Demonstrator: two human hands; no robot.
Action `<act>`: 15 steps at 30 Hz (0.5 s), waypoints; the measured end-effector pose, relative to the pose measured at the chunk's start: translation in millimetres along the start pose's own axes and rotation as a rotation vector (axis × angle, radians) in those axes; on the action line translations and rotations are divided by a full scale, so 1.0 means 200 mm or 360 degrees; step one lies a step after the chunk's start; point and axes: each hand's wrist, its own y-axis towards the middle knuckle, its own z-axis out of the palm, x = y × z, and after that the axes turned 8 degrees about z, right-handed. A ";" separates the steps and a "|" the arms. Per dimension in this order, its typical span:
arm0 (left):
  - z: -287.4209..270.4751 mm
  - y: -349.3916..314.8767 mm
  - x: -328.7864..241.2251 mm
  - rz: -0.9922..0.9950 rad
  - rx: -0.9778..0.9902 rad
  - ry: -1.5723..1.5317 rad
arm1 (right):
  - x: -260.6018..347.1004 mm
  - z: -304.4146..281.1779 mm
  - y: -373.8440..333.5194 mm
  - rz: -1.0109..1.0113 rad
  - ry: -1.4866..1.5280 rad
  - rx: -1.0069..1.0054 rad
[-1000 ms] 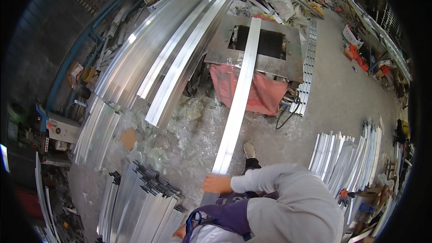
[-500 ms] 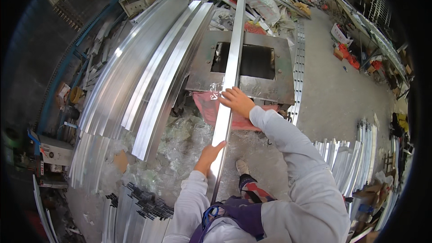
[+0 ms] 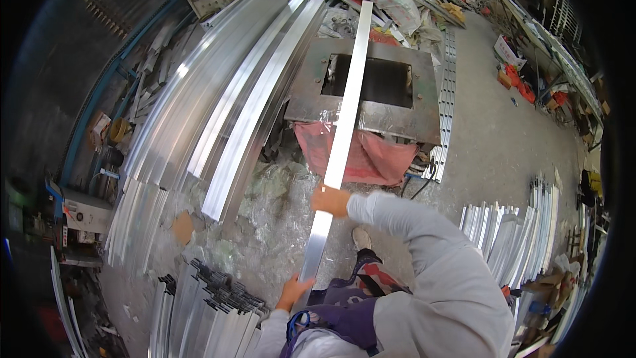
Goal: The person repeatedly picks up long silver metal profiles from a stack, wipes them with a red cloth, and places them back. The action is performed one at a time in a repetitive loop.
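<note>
A long, flat, silvery aluminium profile (image 3: 344, 126) slants from near my waist out over a grey metal machine (image 3: 311, 109) with a square opening in its top. My right hand (image 3: 331, 200) is closed around the profile in front of the machine, fingers wrapped over its top. Close to my body, my left hand (image 3: 293, 292) grips the left edge of the profile's near end, thumb on top. A red cloth or sheet (image 3: 371, 156) hangs from the machine's near side, below the profile.
Long aluminium profiles (image 3: 265, 106) lie in a stack left of the machine. Bundles with black ends (image 3: 222, 288) stand at lower left, more profiles (image 3: 503, 232) at right. Crumpled clear plastic film (image 3: 265, 205) covers the floor. Scrap (image 3: 391, 3) is heaped behind the machine.
The profile has been drawn back toward my body, its far end now nearer. Both hands have come nearer with it, and my right hand has gone from resting on it to wrapping round it.
</note>
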 end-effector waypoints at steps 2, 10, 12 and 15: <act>0.03 -0.29 0.23 -0.0174 0.0086 -0.0052 | 0.40 0.06 -0.02 -0.0032 0.0096 -0.0061; 0.13 -1.26 0.94 -0.0564 0.0248 -0.0264 | 1.69 0.04 -0.09 -0.0248 0.0683 -0.0014; 0.14 -1.36 1.03 -0.0583 0.0260 -0.0285 | 1.81 0.01 -0.08 -0.0290 0.0681 -0.0055; 0.15 -1.32 1.07 -0.0536 0.0278 -0.0295 | 1.75 0.04 -0.08 -0.0255 0.0772 -0.0275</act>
